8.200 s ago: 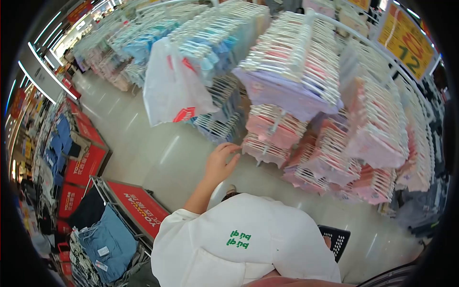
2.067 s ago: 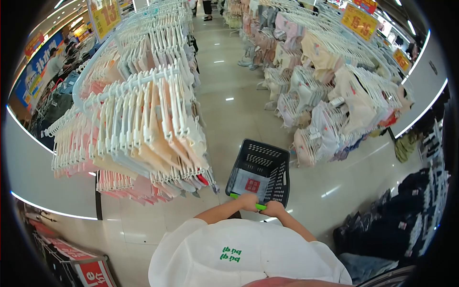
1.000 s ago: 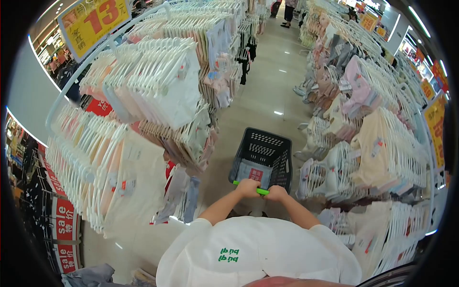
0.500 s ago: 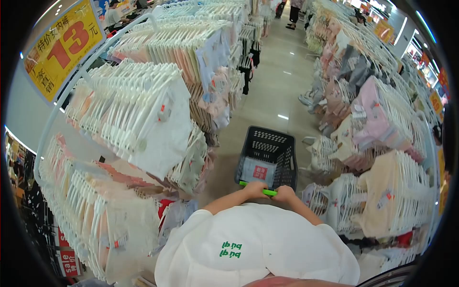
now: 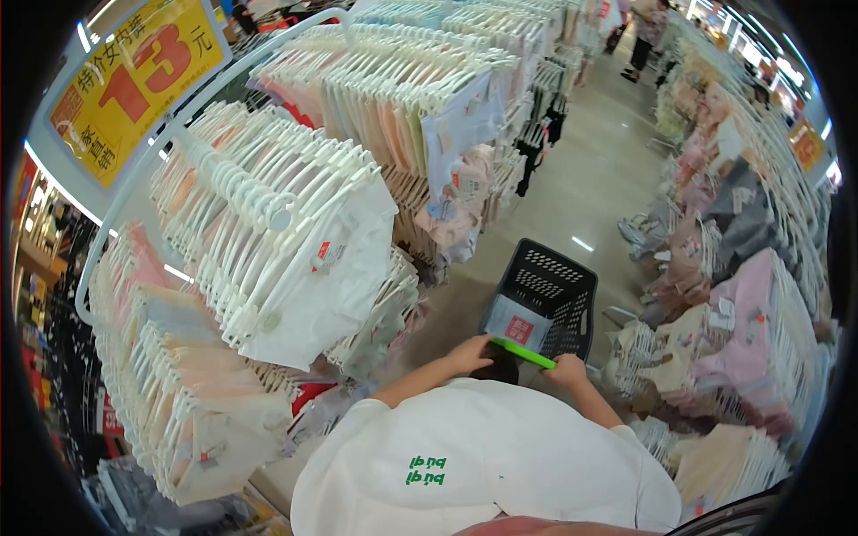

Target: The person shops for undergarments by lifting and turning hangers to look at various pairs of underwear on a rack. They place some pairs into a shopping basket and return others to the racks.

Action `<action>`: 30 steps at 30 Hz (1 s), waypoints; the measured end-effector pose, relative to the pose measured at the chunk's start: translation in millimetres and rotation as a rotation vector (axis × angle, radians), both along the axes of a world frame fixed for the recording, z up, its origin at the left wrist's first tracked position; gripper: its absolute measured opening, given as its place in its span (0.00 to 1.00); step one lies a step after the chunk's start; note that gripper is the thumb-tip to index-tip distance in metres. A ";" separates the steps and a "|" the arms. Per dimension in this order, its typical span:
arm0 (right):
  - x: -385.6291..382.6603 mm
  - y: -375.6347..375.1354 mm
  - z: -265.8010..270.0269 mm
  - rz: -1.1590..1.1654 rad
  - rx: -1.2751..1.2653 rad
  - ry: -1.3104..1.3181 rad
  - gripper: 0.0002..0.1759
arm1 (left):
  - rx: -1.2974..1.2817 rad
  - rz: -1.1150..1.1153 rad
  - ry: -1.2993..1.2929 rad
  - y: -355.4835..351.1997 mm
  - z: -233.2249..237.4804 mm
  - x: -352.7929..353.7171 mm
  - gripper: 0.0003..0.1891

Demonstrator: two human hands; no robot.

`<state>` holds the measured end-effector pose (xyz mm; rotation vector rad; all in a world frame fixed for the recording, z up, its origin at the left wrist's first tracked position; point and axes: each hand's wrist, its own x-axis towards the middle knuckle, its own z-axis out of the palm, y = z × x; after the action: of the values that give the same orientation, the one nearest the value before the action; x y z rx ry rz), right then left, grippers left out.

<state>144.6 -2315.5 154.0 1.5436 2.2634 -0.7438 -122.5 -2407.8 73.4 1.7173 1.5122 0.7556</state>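
My left hand point(image 5: 468, 356) is closed at the left end of the green handle point(image 5: 523, 352); its fingertips are partly hidden. At the other end of this handle, my right hand point(image 5: 567, 370) has its fingers wrapped round. The handle belongs to a dark grey perforated shopping basket point(image 5: 583, 308), which is in front of my body at a slant in the aisle. A flat grey-white package point(image 5: 539, 326) with a red square label lies in the basket's bottom.
Racks of white hangers with underwear point(image 5: 295, 241) line the left side, close to my left arm. More hanging underwear point(image 5: 746, 304) lines the right. A yellow price sign point(image 5: 138, 85) stands upper left. A person point(image 5: 645, 40) stands far down the tiled aisle point(image 5: 590, 179).
The view has turned left, so racks and aisle shift right. The basket has turned clockwise and moved right. My hands have moved apart to the two ends of the handle.
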 end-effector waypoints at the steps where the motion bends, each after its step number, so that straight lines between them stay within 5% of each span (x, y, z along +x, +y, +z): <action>1: 0.6 14.0 -2.7 -0.004 0.006 0.002 0.24 | -0.146 0.047 0.071 -5.3 -7.2 -14.6 0.32; 4: -2.9 57.3 -3.2 0.011 -0.028 0.023 0.24 | -0.511 0.143 0.229 -30.2 -66.1 -62.4 0.30; 8: -3.8 109.4 -7.1 0.038 -0.012 0.043 0.23 | -0.601 0.514 0.156 -88.4 -74.1 -85.8 0.22; 11: -5.1 147.8 -16.5 0.072 0.031 0.064 0.22 | -0.813 0.565 0.179 -125.1 -106.5 -86.1 0.21; 13: -3.0 174.4 -29.7 0.051 0.028 0.078 0.22 | -0.903 0.913 -0.321 -137.8 -122.9 -73.1 0.21; 14: -2.1 185.7 -36.3 0.021 0.028 0.099 0.23 | -0.906 0.923 -0.329 -136.0 -124.0 -64.4 0.21; 16: -6.9 199.6 -23.5 0.037 0.047 0.095 0.21 | -0.705 1.199 -0.749 -125.9 -92.3 -40.1 0.19; 20: -10.7 230.6 -23.5 0.118 0.188 0.078 0.20 | -0.417 1.391 -0.820 -89.4 -35.1 -30.5 0.17; 22: -9.8 246.1 -37.0 0.165 0.386 0.222 0.17 | -0.218 1.416 -0.734 -86.4 -30.9 -42.4 0.16; 30: -24.9 291.9 -49.3 0.428 0.341 0.538 0.21 | 0.743 1.770 -0.223 -98.7 181.8 -46.6 0.16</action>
<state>119.7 -2023.5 104.7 0.9789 3.1150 -0.7353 -169.1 -2506.5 255.3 0.0783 2.5059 2.4241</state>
